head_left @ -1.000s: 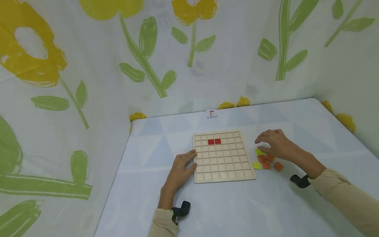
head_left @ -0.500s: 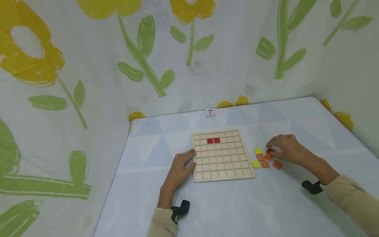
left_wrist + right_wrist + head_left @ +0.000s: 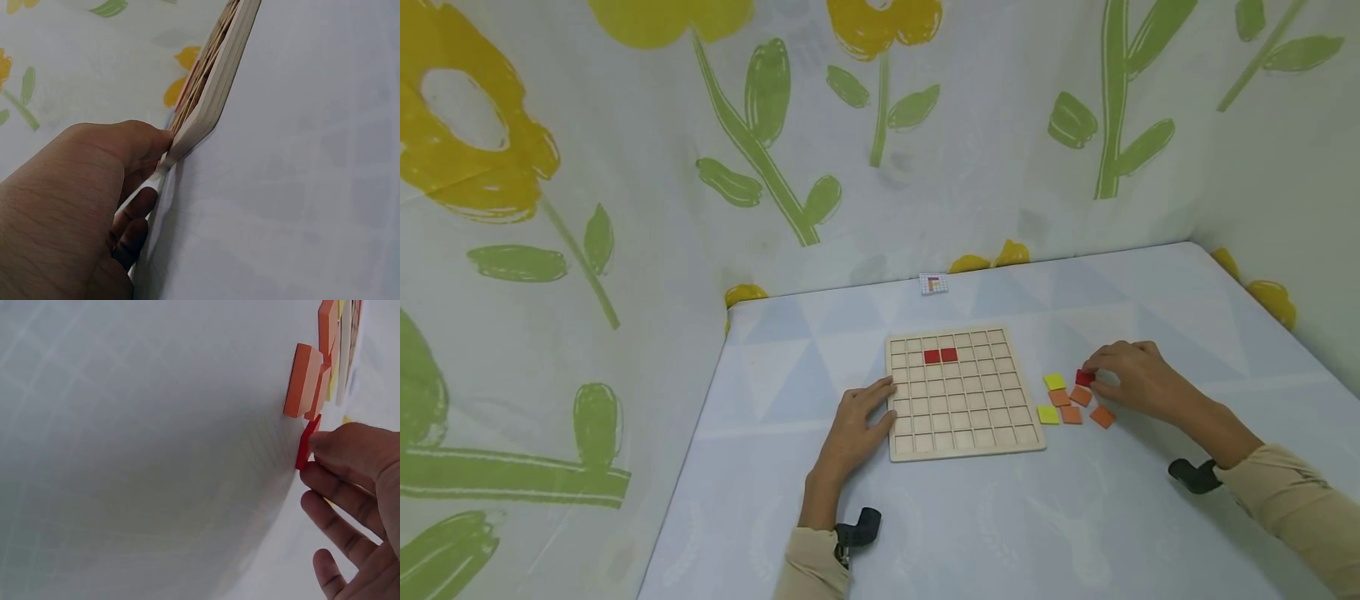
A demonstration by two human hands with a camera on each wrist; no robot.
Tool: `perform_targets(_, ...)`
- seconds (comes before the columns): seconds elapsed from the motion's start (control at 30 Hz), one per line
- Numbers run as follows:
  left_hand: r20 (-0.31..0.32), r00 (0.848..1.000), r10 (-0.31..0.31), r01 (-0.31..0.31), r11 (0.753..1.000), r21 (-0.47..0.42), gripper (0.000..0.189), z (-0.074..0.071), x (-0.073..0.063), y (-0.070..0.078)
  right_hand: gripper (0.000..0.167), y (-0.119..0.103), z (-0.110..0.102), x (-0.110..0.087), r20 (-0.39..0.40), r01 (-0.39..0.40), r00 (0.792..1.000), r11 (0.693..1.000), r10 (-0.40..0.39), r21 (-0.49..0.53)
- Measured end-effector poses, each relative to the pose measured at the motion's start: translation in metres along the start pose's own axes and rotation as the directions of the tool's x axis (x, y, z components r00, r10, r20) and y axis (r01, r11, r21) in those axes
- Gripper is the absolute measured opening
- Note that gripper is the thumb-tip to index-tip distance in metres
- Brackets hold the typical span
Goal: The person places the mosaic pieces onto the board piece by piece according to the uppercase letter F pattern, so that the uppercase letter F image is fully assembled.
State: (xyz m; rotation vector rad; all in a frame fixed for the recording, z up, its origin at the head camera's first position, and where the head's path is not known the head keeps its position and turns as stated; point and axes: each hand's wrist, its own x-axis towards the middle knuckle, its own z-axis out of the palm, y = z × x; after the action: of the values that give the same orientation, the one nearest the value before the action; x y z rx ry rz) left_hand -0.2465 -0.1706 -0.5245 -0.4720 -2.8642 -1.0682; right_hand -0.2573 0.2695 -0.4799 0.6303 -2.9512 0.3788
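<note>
A square wooden grid board (image 3: pixel 958 404) lies on the table, with two red tiles (image 3: pixel 941 356) side by side in its second row from the back. My left hand (image 3: pixel 853 425) rests at the board's left edge; in the left wrist view its thumb touches the rim. To the right of the board, my right hand (image 3: pixel 1138 382) pinches a loose red tile (image 3: pixel 306 444) between thumb and index finger, low at the table. Beside it lie several orange tiles (image 3: pixel 1072 415) and two yellow tiles (image 3: pixel 1048 415). Part of the pinched tile is hidden by the fingers.
A small card (image 3: pixel 933 284) printed with a coloured grid pattern lies near the table's back edge, behind the board. A flower-patterned cloth (image 3: pixel 970 167) hangs behind the table and along its sides.
My right hand has moved right, from above the yellow tile to the red tile, which has come into sight. The left hand has stayed at the board's edge.
</note>
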Motion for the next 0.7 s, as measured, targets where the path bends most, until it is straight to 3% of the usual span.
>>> perform_targets(0.53, 0.0, 1.0, 0.009, -0.009, 1.0, -0.006, 0.046, 0.0, -0.0001, -0.0016, 0.021, -0.0001, 0.0016, 0.0022, -0.002, 0.004, 1.0, 1.0, -0.004, 0.02)
perform_targets(0.7, -0.001, 1.0, 0.002, -0.002, 1.0, 0.002, 0.046, 0.0004, -0.0005, -0.0013, 0.02, -0.0038, 0.0007, 0.0066, 0.004, -0.034, 0.999, 0.999, 0.034, 0.004)
